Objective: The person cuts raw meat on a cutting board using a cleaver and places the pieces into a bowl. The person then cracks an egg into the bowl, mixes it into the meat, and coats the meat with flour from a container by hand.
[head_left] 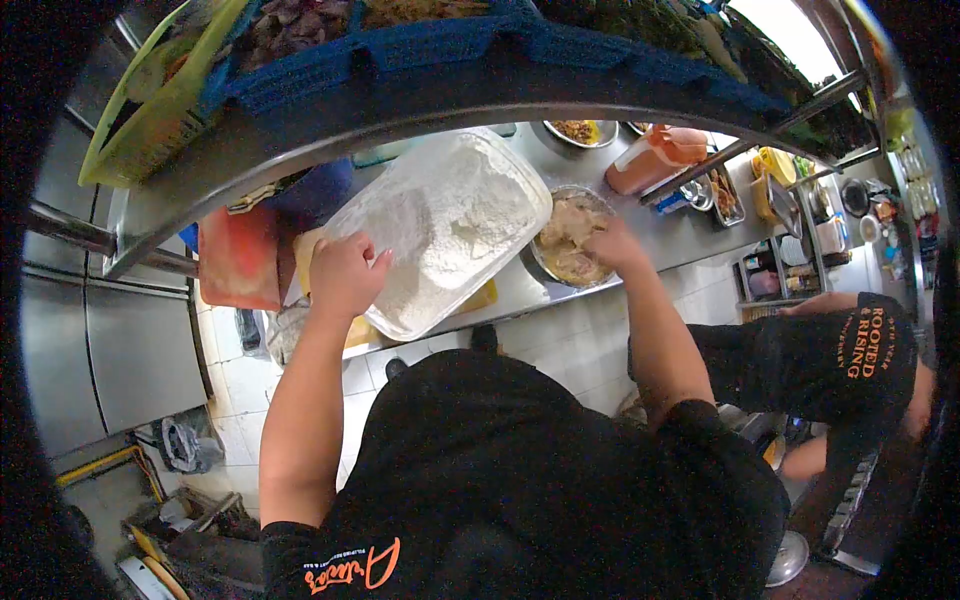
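A large white tub [408, 334] of white flour [470, 210] stands tilted in my view on the steel counter. My left hand [345, 272] is over the tub's left edge, fingers curled in; whatever they may hold is hidden. To the right sits a round metal bowl [537, 268] with pale, wet pieces that look like raw marinated meat [572, 222]. My right hand [618, 247] reaches into that bowl from its right side, its fingers closed around some of the meat. The fingertips are partly hidden.
A steel shelf [400, 125] with blue baskets [430, 50] crosses above the counter. Behind the bowl are an orange container [655, 158] and a food bowl [580, 132]. A red-topped box [238, 255] stands at left. A co-worker in black [850, 350] is at right.
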The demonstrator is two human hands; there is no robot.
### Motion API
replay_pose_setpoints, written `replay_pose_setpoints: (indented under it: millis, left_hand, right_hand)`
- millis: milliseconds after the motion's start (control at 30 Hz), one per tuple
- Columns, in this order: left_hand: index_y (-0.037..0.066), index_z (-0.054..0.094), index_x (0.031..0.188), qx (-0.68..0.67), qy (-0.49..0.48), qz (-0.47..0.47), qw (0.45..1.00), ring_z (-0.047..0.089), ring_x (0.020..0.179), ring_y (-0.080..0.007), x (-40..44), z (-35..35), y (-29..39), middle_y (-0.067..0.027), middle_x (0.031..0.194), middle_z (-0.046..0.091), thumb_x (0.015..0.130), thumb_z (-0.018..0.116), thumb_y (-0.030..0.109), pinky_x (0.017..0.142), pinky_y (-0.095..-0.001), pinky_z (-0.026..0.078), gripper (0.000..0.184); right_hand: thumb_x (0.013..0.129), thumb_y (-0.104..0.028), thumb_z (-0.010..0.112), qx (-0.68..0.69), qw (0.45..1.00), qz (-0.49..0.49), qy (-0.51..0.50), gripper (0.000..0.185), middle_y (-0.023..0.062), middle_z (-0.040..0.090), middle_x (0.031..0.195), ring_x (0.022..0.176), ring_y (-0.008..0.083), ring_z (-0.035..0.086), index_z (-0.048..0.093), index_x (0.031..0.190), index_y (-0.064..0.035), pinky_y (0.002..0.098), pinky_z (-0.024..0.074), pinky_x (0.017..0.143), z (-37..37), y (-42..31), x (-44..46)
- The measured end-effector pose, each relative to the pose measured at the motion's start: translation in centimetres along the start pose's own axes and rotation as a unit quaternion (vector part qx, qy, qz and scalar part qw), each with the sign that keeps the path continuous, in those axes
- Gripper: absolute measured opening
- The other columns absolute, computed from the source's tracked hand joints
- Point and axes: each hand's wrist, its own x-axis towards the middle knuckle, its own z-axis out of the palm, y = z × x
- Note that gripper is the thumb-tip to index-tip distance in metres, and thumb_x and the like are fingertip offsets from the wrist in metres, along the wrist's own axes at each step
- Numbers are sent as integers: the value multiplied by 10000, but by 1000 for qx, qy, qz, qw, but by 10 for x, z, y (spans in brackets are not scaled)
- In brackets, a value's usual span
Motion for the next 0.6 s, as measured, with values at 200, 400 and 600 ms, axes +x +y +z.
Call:
replay_pose_setpoints:
  millis: [200, 400, 600]
  left_hand:
    - [77, 588, 714, -8, -11, -4, 1000, 613, 707, -320, 0, -2, 1, -114, 704, 637, 806, 684, 370, 779, -446, 431, 322]
    - [80, 592, 715, -6, -8, -1, 1000, 613, 702, -326, -2, -1, -2, -115, 687, 637, 810, 678, 380, 770, -451, 438, 326]
    - [86, 600, 725, -9, -15, -4, 1000, 622, 709, -326, -1, -3, -3, -116, 668, 632, 814, 673, 375, 778, -451, 440, 311]
  right_hand:
    - [750, -59, 652, -160, 957, -196, 143, 416, 185, 696, 1074, 1012, 286, 675, 650, 1158, 19, 341, 516, 891, 12, -165, -50]
    - [744, -123, 662, -357, 872, -239, -233, 443, 192, 670, 1161, 1030, 318, 666, 662, 1179, -37, 393, 519, 898, 127, -222, -21]
    - [728, -36, 578, -515, 749, -273, -315, 444, 232, 668, 1124, 1066, 377, 640, 672, 1162, -44, 445, 518, 885, 180, -213, -4]
